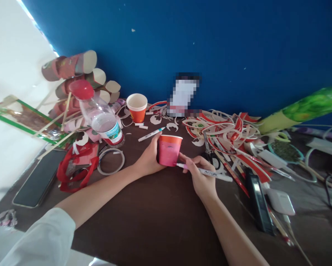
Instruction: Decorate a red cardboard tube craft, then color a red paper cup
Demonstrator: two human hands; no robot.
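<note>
My left hand point(149, 158) is wrapped around the left side of a paper cup point(169, 152), its fingers partly hidden behind it. Pink colouring covers most of the cup's side, with an orange band left under the white rim. In my right hand point(201, 176) is a white acrylic paint marker point(209, 172) with a pink collar, gripped like a pen. Its tip meets the cup's lower right side. Behind the cup lies another acrylic marker point(151, 134) with a teal tip, and a stack of orange paper cups point(137, 107) stands further back.
At left are a plastic bottle point(107, 127) with a red balloon-like top, a phone point(40, 179), red ribbon point(85, 181) and a coiled tube point(111, 170). Cut paper strips point(224, 125), scissors point(214, 159), a black stapler-like tool point(258, 203) and a white charger point(280, 201) crowd the right.
</note>
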